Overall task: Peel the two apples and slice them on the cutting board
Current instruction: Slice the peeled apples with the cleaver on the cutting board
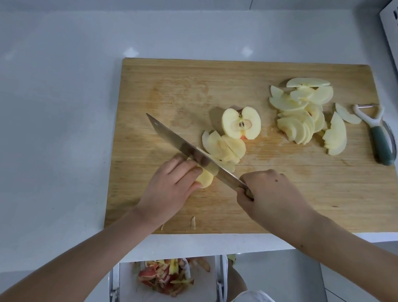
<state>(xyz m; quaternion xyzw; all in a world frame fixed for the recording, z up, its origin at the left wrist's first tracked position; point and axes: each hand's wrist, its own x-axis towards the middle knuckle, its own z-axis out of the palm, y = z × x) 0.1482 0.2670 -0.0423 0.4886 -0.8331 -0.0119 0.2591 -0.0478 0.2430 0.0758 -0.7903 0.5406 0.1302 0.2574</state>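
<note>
On the cutting board (315,194), our right grip (273,198) clasps the knife (192,153) handle while our left grip (169,187) holds a peeled apple piece (206,179) under the blade; fanned slices (224,147) and an apple half (241,122) lie just beyond, a bigger slice pile (301,114) far right

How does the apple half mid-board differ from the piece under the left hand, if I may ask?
The apple half lies free, cut face up, seeds showing; the held piece is steadied by the left hand, core hidden. The apple half is unsliced; the held piece meets the knife that the right hand grips. Both look peeled, on the cutting board.
</note>
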